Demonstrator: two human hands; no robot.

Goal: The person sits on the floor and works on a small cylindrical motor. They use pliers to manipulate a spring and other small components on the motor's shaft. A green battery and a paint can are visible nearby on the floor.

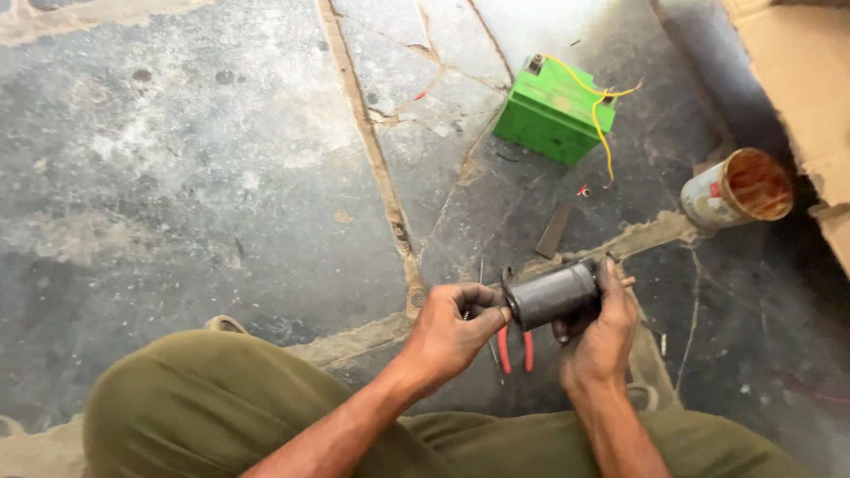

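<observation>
Right hand: our right hand [600, 341] wraps the far end of the dark metal cylinder [554, 294], fingers clamped round it.
Left hand: our left hand [452, 329] pinches the cylinder's near end, fingers closed on its rim.
Cylinder: held level between both hands, above the stone floor [221, 177].
Below the hands: red-handled pliers [516, 350] lie on the floor.
Beyond the right hand: a green battery [551, 111] with a yellow wire [598, 106], and a rusty tin [737, 188] further right.
Risk: we judge greasy fingers could let the cylinder slip onto the pliers.

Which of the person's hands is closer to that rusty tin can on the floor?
Right. The right hand grips the dark cylinder, below-left of the rusty tin can. The left hand holds the cylinder's far end, farther away.
</observation>
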